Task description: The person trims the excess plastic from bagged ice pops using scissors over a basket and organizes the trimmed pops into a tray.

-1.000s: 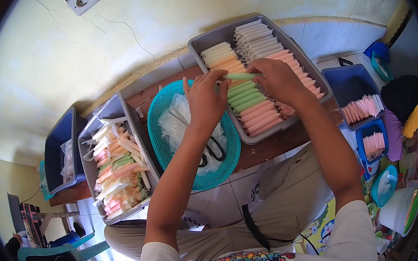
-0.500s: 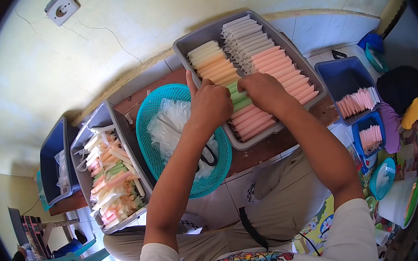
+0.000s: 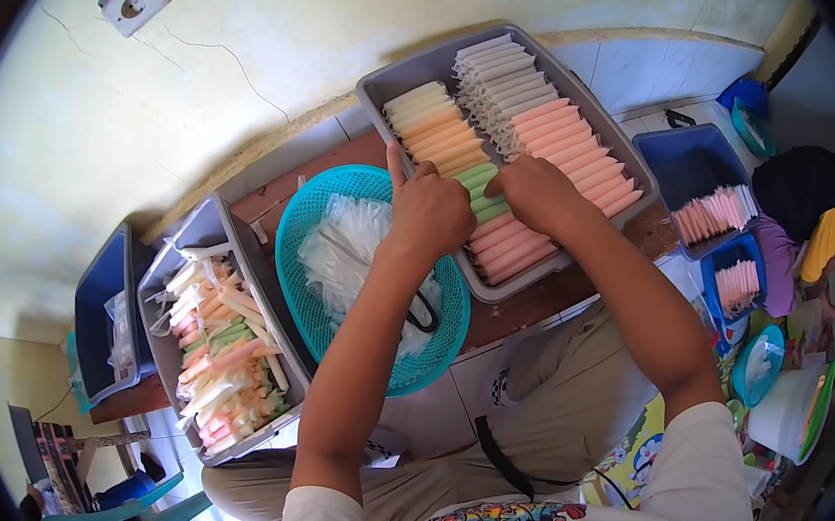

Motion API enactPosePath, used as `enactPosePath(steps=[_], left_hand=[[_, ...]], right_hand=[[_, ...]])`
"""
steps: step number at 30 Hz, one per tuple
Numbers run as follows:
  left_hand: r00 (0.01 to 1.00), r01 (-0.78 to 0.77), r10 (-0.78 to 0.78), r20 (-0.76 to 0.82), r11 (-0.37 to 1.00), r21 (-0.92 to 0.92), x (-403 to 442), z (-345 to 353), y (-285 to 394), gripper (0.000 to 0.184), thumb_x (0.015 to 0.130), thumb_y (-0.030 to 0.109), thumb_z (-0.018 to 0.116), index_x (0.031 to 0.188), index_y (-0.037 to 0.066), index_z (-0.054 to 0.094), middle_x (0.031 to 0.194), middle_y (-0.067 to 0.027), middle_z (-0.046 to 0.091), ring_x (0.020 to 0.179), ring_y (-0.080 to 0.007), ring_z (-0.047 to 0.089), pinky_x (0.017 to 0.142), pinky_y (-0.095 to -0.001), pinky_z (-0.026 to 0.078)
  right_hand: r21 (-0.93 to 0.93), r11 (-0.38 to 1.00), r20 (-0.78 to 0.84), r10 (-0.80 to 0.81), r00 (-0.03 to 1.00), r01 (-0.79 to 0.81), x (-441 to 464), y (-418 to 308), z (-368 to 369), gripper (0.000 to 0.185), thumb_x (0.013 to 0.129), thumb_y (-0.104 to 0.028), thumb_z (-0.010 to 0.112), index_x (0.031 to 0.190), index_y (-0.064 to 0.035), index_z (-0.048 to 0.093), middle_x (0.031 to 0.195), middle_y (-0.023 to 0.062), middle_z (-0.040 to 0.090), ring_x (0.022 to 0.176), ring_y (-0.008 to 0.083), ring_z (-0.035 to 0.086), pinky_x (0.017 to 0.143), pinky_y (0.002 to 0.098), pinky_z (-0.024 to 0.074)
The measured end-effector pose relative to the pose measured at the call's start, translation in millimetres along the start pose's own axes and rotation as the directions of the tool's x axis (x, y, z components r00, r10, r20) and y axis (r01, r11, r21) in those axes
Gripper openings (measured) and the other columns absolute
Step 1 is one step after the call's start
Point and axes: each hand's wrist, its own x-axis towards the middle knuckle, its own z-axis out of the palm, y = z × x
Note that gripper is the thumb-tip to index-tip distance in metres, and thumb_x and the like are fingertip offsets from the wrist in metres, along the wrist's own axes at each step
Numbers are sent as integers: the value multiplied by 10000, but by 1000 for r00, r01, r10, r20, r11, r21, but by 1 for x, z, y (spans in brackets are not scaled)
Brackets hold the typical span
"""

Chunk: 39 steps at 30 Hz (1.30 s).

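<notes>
In the grey tray (image 3: 645, 200), filled plastic ice-pop tubes lie in two columns of white, orange, green and pink. My left hand (image 3: 431, 209) is closed at the left end of the green ice pops (image 3: 484, 194), one finger pointing up along the tray's rim. At their other end my right hand (image 3: 540, 193) has its fingers curled down against a green tube. The fingertips are partly hidden, and both hands rest over the left column. Pink ice pops (image 3: 509, 247) lie just below, orange ones (image 3: 441, 138) just above.
Left of the tray, a turquoise basket (image 3: 288, 273) holds clear plastic bags and black-handled scissors (image 3: 425, 312). Further left, a grey bin (image 3: 290, 348) is heaped with mixed ice pops, beside a dark blue bin (image 3: 99, 291). Blue containers (image 3: 673, 150) and another person (image 3: 803, 188) are at right.
The view has shifted slightly, so the tray sits a little further right and lower. Both hands stay at the green ice pops, with little visible change in their grip.
</notes>
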Motion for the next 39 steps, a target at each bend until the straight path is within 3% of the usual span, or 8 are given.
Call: enactPosePath(steps=[10,12,16,19,22,24,30,39], left_hand=[[999,-7,8,-33,1000,1,-1,9,-2,265,855,239,660,933,242,914,933,-51,805,1213,-269,681,1300,-803,10],[974,-84,63,-217,992,-89,-2,16,-5,208,776,209,676,764,133,868,800,-111,777,1083,-333,720,1282,-838,23],[975,-74,53,-218,993,-90,-3,11,-2,210,775,212,675,771,141,873,805,-108,781,1094,-332,717,1288,-829,21],[998,-5,3,-60,999,-32,-6,3,1,259,854,227,667,933,222,913,936,-55,801,1210,-266,675,1313,-782,11],[991,-34,16,-136,991,-128,-12,4,0,259,868,169,670,973,198,905,984,-56,802,1219,-252,677,1327,-759,28],[952,-96,15,-306,963,-252,-15,11,-1,265,891,114,665,1039,163,880,1043,-59,801,1242,-242,677,1337,-734,66],[832,-132,-52,-552,948,-288,-31,6,-3,289,899,41,694,1148,126,816,1125,-59,800,1241,-257,691,1338,-681,157],[733,-60,-215,-646,925,-376,-88,-25,-21,237,946,97,757,1175,133,808,1147,-50,800,1215,-256,709,1317,-652,217]], right_hand=[[-20,1000,17,-3,1000,4,-3,2,5,298,987,-89,648,1153,-154,887,1057,213,807,1044,377,782,952,488,623],[-27,1000,23,-10,1000,11,-5,0,3,301,991,-88,647,1161,-157,886,1059,211,807,1043,377,783,950,490,623],[-13,1000,26,2,1000,-2,-7,2,5,311,1000,-82,650,1199,-163,876,1063,204,807,1055,369,777,953,486,619],[-9,1000,-1,-10,1000,10,-9,3,0,328,998,-74,647,1227,-161,866,1064,203,805,1072,365,768,957,490,613],[28,999,-70,-32,997,34,-11,6,-1,344,987,-57,634,1239,-136,855,1072,208,804,1083,373,758,959,502,605],[51,997,-126,-57,990,64,-12,6,-3,349,980,-45,626,1238,-116,851,1081,213,803,1086,380,753,958,511,601],[185,978,-291,-37,956,94,-19,-17,-21,360,953,-8,620,1258,-40,809,1138,218,801,1082,419,746,958,519,597],[281,920,-452,-124,883,273,-27,-71,-39,413,982,-50,747,1394,-44,729,1330,222,762,1199,419,738,1013,492,597]])
